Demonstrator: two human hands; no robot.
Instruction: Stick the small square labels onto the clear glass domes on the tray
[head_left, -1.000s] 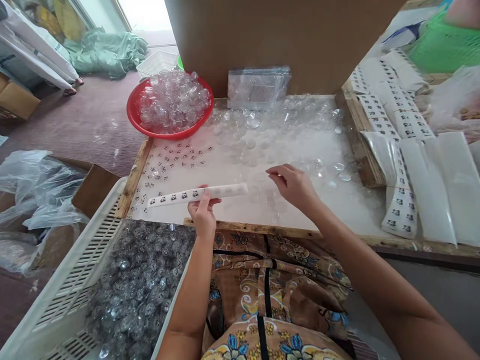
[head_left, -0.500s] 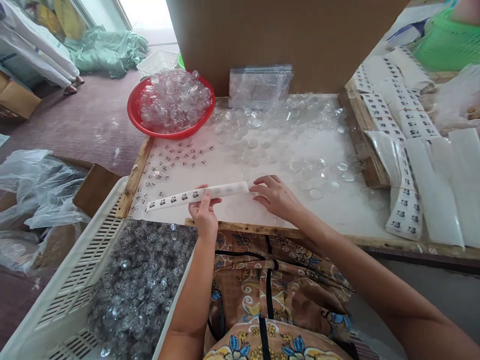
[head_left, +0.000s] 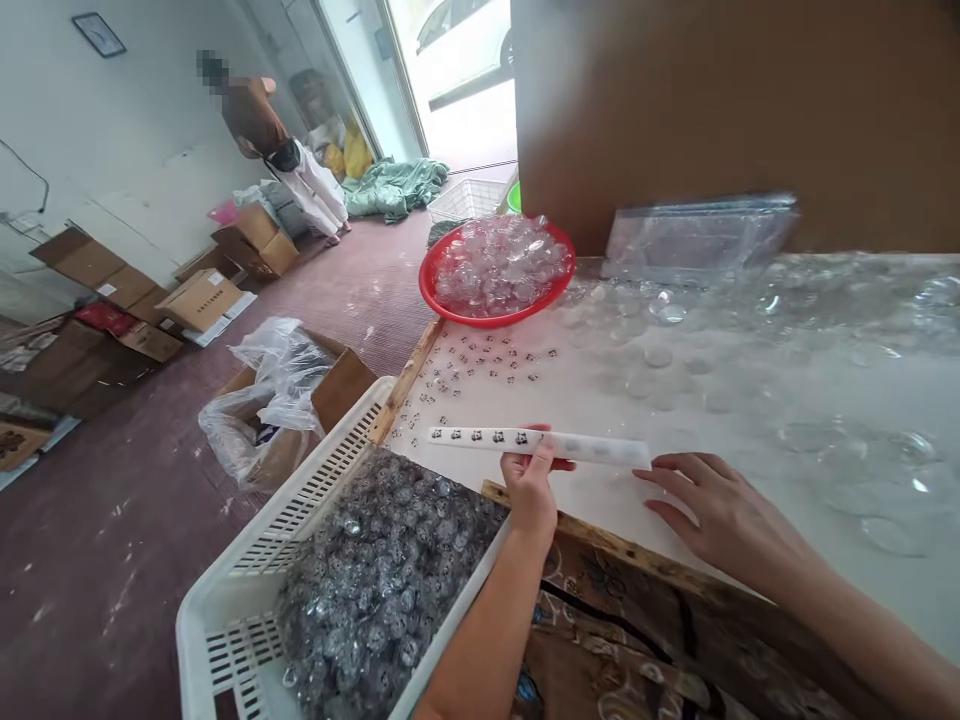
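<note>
My left hand [head_left: 532, 490] is closed around a narrow white sticker strip [head_left: 480, 438], thumb on top. Small black panda-like prints show on the strip's left part; the right part looks blank. My right hand [head_left: 712, 505] is at the strip's right end, fingers apart and fingertips at or touching the edge; whether they grip it is unclear. Beneath the strip lies the white worktop [head_left: 600, 510], with small loose panda prints [head_left: 487, 360] scattered at its left. Clear round domed pieces [head_left: 892, 450] are spread over its right and back.
A red basin [head_left: 495, 318] heaped with clear pieces stands at the back left. At my left, a white slotted crate [head_left: 300, 530] holds many printed clear pieces [head_left: 390, 570]. Brown cardboard [head_left: 735, 120] rises behind the worktop. Farther off, a person [head_left: 259, 120] stands near boxes [head_left: 202, 300].
The view has swung left, bringing the far wall and a person's upper body into sight. The strip stays in my left hand, with my right hand still at its end.
</note>
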